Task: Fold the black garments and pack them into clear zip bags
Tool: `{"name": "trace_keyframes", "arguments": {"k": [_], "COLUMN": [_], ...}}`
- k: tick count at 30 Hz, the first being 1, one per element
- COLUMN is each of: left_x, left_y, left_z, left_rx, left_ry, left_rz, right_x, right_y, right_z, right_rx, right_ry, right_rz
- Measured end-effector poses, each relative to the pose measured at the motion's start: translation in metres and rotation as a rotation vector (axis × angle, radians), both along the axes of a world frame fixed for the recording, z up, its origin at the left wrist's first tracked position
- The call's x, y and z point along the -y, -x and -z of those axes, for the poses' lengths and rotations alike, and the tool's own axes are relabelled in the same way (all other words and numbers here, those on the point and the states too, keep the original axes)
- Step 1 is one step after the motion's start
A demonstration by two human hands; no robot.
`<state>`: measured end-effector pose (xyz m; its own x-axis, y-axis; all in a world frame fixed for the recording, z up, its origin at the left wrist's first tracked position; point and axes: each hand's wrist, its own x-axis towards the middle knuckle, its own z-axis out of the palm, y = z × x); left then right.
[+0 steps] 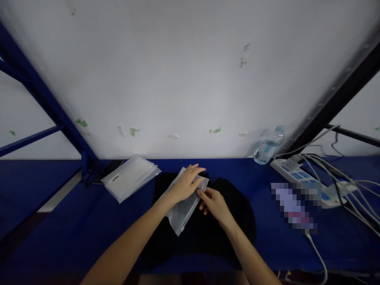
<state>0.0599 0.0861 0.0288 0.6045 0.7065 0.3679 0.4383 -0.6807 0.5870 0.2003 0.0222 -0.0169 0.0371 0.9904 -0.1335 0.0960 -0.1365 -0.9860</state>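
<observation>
A frosted translucent zip bag point(181, 215) lies tilted over black fabric point(234, 202) at the middle of the blue table. My left hand point(185, 184) rests flat across the bag's upper part, its fingers spread toward the right. At the bag's right edge, my right hand point(214, 202) has its thumb and fingers closed on the zip side. A slider shows at the bag's lower corner. Left of the hands sits a stack of similar frosted bags point(130, 178), the top one with a white barcode label.
A water bottle point(268, 146) leans by the wall at the right. Beside it lie a white power strip point(305, 180) with many cables and a pixelated phone point(292, 206) on a cable. Blue metal frame bars point(44, 95) stand at the left.
</observation>
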Motion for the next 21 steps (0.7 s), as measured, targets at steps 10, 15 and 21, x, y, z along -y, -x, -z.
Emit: {"name": "trace_keyframes", "arguments": {"k": [10,15,21], "left_x": [0.035,0.035,0.028], "left_y": [0.036,0.040,0.074], "left_z": [0.056,0.059,0.075], "left_rx": [-0.431,-0.507,-0.497], "left_ry": [-0.217,-0.213,-0.181], "left_rz": [0.022,-0.128,-0.251], "right_x": [-0.036,-0.054,-0.044], "right_y": [-0.013,-0.021,-0.017], "right_z": [0.004,0.000,0.003], "right_rx": [0.198,0.288,0.279], "right_ry": [0.017,0.027,-0.008], "right_rz": [0.053,-0.001,0.008]}}
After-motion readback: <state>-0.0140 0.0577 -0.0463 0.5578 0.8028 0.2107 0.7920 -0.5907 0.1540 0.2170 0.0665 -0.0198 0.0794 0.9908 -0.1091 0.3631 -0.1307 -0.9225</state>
